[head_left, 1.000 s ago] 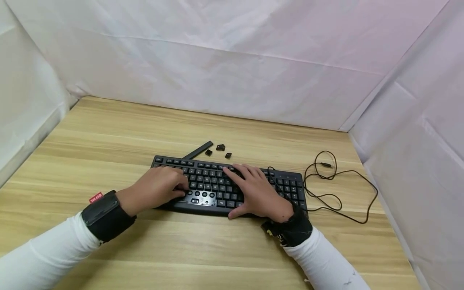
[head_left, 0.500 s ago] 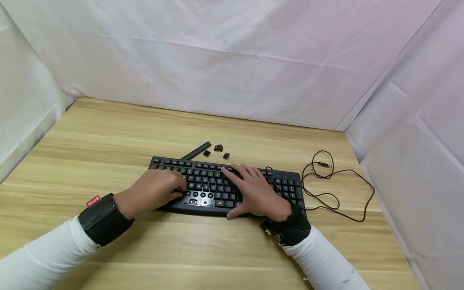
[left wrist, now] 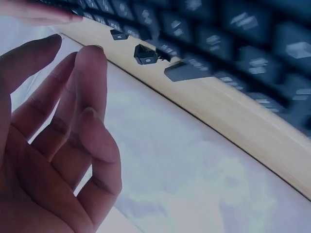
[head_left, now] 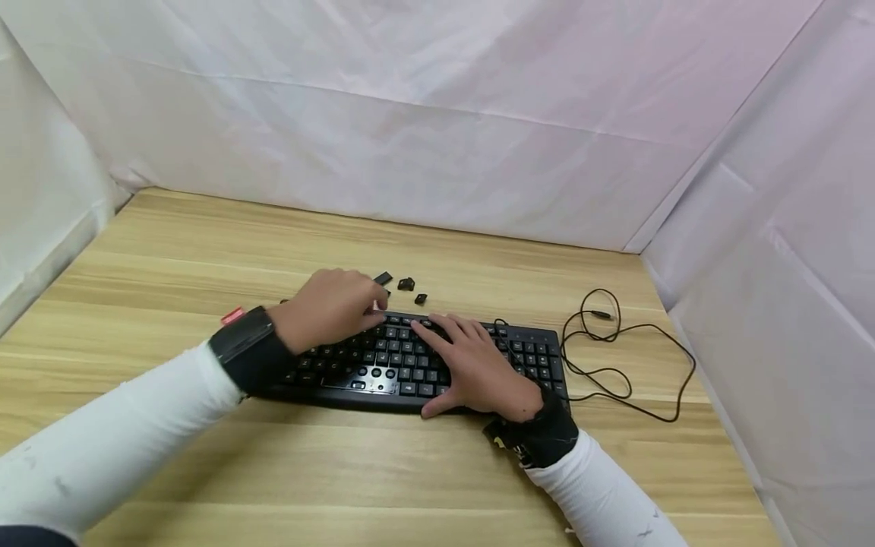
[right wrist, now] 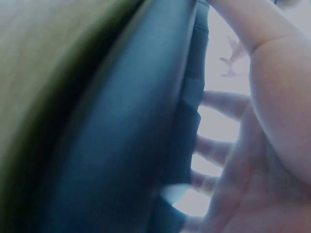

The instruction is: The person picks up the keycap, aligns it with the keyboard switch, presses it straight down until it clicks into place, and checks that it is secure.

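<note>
A black keyboard [head_left: 410, 365] lies across the table, with a patch of its lower rows [head_left: 376, 374] bare of keycaps, showing the round key posts. My left hand [head_left: 335, 308] hovers over the keyboard's upper left part, close to the loose pieces behind it. In the left wrist view its fingers are loosely bent, with nothing seen between them. My right hand [head_left: 478, 372] rests spread on the keyboard's middle right, thumb at the front edge. Behind the keyboard lie a long black key bar [left wrist: 187, 71], a larger keycap [head_left: 406, 284] and a small keycap [head_left: 421, 298].
The keyboard's thin black cable [head_left: 656, 327] lies in loops on the wooden table [head_left: 383, 471] at the right. White cloth walls [head_left: 410, 137] stand behind the table and at both sides.
My left hand has lifted off the bare patch and moved up and right toward the loose keycaps, now covering part of the key bar. The right hand stays on the keyboard.
</note>
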A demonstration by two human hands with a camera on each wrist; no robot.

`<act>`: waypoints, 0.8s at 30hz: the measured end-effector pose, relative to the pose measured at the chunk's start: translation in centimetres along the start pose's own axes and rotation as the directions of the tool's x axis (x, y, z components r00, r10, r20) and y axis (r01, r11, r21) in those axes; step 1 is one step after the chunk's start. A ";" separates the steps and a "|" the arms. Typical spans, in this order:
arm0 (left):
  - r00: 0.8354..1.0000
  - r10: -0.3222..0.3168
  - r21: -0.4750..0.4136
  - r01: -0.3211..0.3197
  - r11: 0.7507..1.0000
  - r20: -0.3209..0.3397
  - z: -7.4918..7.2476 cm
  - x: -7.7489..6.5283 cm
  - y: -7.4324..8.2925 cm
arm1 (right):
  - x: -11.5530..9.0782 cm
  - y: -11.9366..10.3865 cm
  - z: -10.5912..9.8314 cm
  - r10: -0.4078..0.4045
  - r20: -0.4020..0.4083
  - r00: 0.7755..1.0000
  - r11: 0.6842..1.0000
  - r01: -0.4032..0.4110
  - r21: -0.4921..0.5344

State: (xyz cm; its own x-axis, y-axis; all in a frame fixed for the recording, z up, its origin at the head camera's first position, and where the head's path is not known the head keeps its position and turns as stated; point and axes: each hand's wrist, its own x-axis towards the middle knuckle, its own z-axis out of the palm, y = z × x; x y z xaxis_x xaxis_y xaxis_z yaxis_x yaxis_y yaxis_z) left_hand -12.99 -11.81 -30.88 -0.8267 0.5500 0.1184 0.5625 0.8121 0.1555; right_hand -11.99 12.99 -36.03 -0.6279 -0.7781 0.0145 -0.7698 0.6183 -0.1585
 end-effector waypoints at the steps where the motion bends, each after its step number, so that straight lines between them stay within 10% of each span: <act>1: 1.000 -0.003 0.006 0.003 1.000 0.008 0.1 0.7 0.0 | 0.0 0.0 0.0 -0.003 0.001 1.000 1.000 0.003 0.002; 12: 0.988 -0.075 0.063 0.067 0.996 0.133 1.8 6.9 0.7 | 0.2 -0.2 0.0 -0.014 0.018 1.000 1.000 0.014 -0.003; 24: 0.983 -0.115 0.108 0.101 0.989 0.140 4.0 9.1 0.5 | 0.0 -0.1 -0.3 -0.009 0.011 1.000 1.000 0.009 -0.018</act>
State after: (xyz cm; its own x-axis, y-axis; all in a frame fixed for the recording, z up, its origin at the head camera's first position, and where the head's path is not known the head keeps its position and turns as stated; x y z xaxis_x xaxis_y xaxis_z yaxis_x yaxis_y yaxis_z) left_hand -20.25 -5.66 -33.69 -0.8794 0.4745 -0.0384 0.4720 0.8796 0.0597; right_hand -11.94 13.01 -35.76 -0.6196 -0.7849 0.0050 -0.7776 0.6129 -0.1406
